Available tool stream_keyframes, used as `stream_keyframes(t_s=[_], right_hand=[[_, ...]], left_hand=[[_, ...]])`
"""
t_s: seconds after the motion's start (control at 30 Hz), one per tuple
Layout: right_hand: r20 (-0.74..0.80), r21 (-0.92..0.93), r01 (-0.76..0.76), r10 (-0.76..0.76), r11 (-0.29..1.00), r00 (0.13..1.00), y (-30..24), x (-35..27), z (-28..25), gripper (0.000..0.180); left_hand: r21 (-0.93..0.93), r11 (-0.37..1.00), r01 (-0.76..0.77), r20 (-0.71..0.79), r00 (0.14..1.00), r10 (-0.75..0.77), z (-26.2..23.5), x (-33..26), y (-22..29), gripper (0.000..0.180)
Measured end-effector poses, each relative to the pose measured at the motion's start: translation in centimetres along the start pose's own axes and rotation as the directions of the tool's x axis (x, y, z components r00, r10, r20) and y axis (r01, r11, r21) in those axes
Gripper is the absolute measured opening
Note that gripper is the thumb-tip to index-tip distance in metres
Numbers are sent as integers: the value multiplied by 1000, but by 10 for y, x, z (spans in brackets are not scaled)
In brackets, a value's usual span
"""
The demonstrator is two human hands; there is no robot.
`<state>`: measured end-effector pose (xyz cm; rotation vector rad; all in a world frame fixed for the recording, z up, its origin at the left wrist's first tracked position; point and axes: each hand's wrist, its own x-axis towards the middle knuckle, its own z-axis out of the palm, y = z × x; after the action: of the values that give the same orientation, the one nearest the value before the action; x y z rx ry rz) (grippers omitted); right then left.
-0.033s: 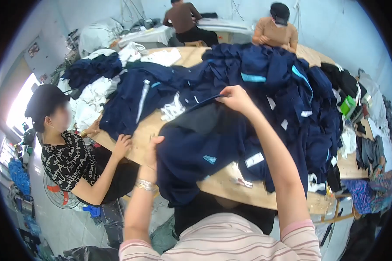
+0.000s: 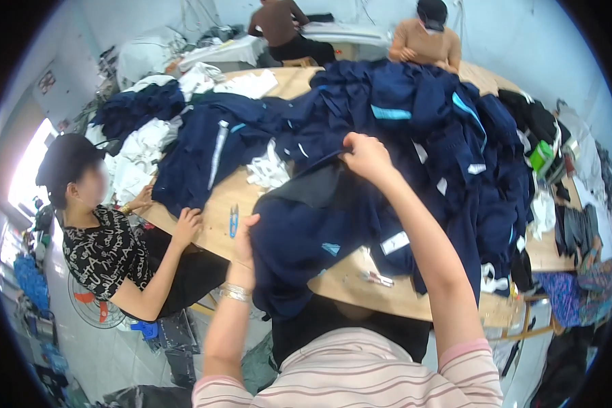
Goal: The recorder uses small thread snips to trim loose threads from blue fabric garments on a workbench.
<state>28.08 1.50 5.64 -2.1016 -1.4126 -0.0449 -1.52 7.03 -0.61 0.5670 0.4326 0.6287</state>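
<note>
A navy garment (image 2: 306,245) with a dark inner side and a small light-blue striped mark hangs between my hands over the near table edge. My right hand (image 2: 367,158) is closed, pinching its raised upper edge. At the garment's left side is my left hand (image 2: 243,253), thumb up against the cloth and fingers hidden behind it. Blue-handled thread snips (image 2: 234,222) lie on the table just beyond my left thumb. Past the garment sits a bundle of white strips (image 2: 268,170).
A large pile of navy garments (image 2: 428,122) covers the wooden table's (image 2: 214,221) far and right parts. On the left, a seated co-worker (image 2: 109,238) has both hands at another navy garment (image 2: 200,153). Small marker-like items (image 2: 377,279) lie by the near edge. Two people sit at the back.
My left hand and the garment's left side have shifted slightly right, and the thread snips have come into view beside my thumb. My right hand keeps its pinch.
</note>
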Motion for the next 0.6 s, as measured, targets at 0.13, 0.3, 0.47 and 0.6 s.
stream_keyframes(t_s=[0.13, 0.3, 0.47, 0.6], right_hand=[[44, -134, 219, -215, 966, 976, 4, -52, 41, 36], [133, 515, 142, -242, 845, 961, 4, -119, 49, 12], [74, 556, 21, -75, 831, 994, -15, -161, 81, 31], [178, 657, -131, 17, 742, 984, -30, -174, 94, 28]], left_hand=[[-312, 948, 58, -150, 983, -110, -45, 7, -89, 37], [-353, 929, 111, -121, 979, -162, -24, -1, -92, 40], [-322, 944, 65, -148, 982, -118, -30, 0, -93, 41], [-225, 974, 15, -261, 962, -75, -49, -5, -95, 32]])
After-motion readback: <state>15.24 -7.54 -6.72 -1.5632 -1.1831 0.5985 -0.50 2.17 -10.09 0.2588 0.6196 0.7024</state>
